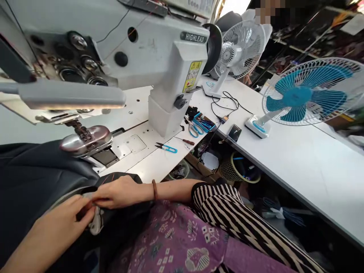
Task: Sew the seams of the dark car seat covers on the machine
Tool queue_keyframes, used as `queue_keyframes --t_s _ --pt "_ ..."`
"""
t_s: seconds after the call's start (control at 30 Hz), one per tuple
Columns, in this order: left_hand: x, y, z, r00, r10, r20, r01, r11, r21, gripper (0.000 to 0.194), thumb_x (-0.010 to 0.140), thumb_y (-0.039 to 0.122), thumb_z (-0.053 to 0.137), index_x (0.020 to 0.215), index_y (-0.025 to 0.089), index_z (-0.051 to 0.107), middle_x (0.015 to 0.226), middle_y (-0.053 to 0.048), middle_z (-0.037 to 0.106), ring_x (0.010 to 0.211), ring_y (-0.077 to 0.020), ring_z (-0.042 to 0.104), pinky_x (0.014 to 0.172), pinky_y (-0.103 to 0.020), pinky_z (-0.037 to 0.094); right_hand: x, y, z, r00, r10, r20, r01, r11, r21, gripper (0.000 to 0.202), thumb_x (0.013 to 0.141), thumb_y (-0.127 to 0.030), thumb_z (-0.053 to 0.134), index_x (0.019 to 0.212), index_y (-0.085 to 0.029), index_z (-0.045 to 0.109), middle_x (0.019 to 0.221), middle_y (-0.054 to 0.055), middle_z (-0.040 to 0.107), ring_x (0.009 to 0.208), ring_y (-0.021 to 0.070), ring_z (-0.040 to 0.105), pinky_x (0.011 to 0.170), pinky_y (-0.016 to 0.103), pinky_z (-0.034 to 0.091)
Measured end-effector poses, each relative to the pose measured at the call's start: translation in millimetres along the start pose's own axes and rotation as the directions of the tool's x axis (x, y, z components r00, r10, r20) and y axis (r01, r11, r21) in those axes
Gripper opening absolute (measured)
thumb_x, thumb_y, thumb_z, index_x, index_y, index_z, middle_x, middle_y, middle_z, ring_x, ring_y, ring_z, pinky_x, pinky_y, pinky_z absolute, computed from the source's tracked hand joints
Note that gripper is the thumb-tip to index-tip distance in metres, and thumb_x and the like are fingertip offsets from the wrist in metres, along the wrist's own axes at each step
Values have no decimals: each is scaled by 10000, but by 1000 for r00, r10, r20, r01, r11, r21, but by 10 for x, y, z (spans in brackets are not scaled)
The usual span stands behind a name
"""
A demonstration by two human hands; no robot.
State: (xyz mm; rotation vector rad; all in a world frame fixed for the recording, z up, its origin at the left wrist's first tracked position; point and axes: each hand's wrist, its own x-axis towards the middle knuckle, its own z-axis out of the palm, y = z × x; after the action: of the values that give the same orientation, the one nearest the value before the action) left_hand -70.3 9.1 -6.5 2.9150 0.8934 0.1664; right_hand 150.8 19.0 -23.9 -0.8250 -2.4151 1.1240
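Note:
A large piece of black padded material point(25, 182) lies over the machine's front and across the lap. My left hand point(64, 220) pinches the edge of this material, where a whitish strip point(96, 222) shows. Right beside it, my right hand point(118, 192) grips the same edge, its fingertips meeting those of my left hand. Behind both hands stands a sewing machine point(142, 57) with a rounded metal bed point(85, 140) under its needle area. The inside of each grip is partly hidden by the fingers.
Blue thread snips point(166, 148), a screwdriver point(188, 142) and scissors point(193, 129) lie on the machine table. A phone-like black object point(234, 132), a blue fan point(298, 94) and a white fan point(227, 55) stand farther right. Below are a basket point(227, 169) and boxes. A person's hand point(247, 79) shows behind.

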Motion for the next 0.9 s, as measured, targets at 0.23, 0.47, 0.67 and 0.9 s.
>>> queue_keyframes --t_s 0.23,0.47,0.67,0.9 --pt "500 253 -586 744 -395 539 603 745 -285 312 574 499 351 480 209 419 479 42 487 550 -150 479 537 -248 368 -282 -338 293 948 -24 -317 -168 807 -566 316 999 -296 365 1041 -296 678 992 -93 717 863 39 650 607 203 446" --pt "537 289 -603 510 -462 726 851 393 -348 89 499 252 501 460 173 513 522 13 470 571 -112 401 536 -237 287 -305 -168 549 879 -216 -425 -48 847 -530 321 1014 -302 416 951 -212 717 714 -2 665 640 92 577 565 260 345" --pt "489 309 -638 406 -418 813 912 128 -390 130 524 184 529 397 173 505 467 -7 464 451 -83 318 486 -265 225 -335 -223 547 800 -382 -463 53 813 -580 229 982 -213 496 871 -196 696 749 -29 712 625 60 557 594 239 346" --pt "361 545 -676 295 -491 820 915 -103 -391 297 720 87 518 435 161 480 436 13 397 438 -61 285 494 -266 228 -412 -320 475 796 -489 -356 128 712 -690 141 937 -181 555 901 -201 689 828 -68 737 587 76 494 544 236 340"
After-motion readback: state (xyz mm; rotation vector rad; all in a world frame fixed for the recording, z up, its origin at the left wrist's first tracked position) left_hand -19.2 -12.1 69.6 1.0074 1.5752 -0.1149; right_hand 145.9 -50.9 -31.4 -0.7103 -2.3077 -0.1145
